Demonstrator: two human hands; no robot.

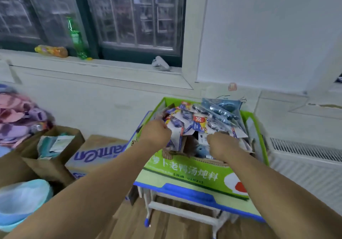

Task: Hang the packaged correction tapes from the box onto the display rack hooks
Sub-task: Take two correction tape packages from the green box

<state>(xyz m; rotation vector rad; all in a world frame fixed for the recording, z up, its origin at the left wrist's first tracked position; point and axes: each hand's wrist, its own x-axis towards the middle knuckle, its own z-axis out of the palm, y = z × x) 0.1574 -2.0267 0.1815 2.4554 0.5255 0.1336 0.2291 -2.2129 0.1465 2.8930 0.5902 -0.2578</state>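
Where the tapes lie: we see the packaged correction tapes point(199, 120) heaped loose in an open green box point(194, 172), blue-and-white cards overlapping at every angle and rising above its rim.
Box: it sits on a small desk point(185, 190) with a blue edge, close to a white wall.
Left hand: the left hand point(156, 133) reaches in from the near left, back toward us, fingers curled round a white-backed packet point(175, 138) at the left of the heap.
Right hand: the right hand point(223, 145) is just to the right, knuckles up, fingers bent down into the heap near the box's front; we cannot tell whether they grip a card.
Floor, left: a printed carton point(96, 157) lies beside the desk, an open brown box point(55, 164) of papers next to it, a pale blue basin point(22, 198) nearer to us.
Far left: a blurred pile of pink and purple cloth point(18, 116).
Sill: a green bottle point(76, 38) stands upright by the window frame, an orange wrapper point(51, 50) lying beside it.
Right: a white radiator point(305, 157) sits below the wall.
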